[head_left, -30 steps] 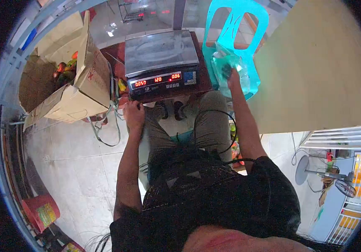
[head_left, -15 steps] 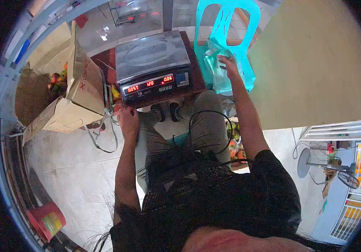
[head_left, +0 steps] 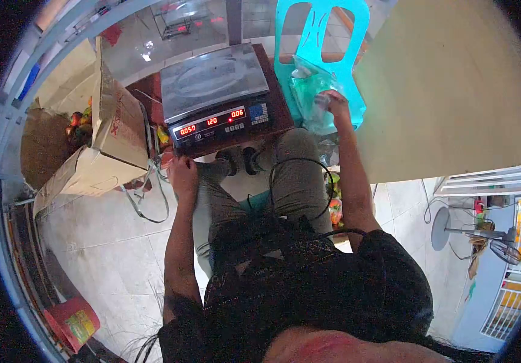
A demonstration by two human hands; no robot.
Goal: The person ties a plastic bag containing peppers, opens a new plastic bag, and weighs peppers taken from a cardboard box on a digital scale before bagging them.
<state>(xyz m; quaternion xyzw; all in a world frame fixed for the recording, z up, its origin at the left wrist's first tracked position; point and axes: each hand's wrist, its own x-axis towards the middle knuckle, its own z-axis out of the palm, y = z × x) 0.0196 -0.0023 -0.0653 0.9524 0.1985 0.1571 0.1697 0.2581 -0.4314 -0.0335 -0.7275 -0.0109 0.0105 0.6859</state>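
Observation:
My right hand (head_left: 336, 107) is closed on a clear plastic bag (head_left: 313, 91), pinching it above the seat of a turquoise plastic chair (head_left: 315, 36). My left hand (head_left: 183, 173) rests at the table's front edge, just below the left corner of a digital scale (head_left: 218, 100). Its fingers are curled, and whatever may be in them is hidden. Nothing lies on the scale's metal plate, and its red digits read 0.057, 1.20 and 0.06.
A cardboard box (head_left: 121, 115) holding red and green produce (head_left: 80, 124) stands at left, with a loose strap (head_left: 164, 202). More produce (head_left: 335, 209) sits low beside my right leg. A tan board (head_left: 448, 97) fills the right. A fan (head_left: 442, 228) stands beyond.
My right hand has closed further on the plastic bag and crumpled it, shifting slightly downward. My left hand stays near the table edge. The scale's digits are unchanged.

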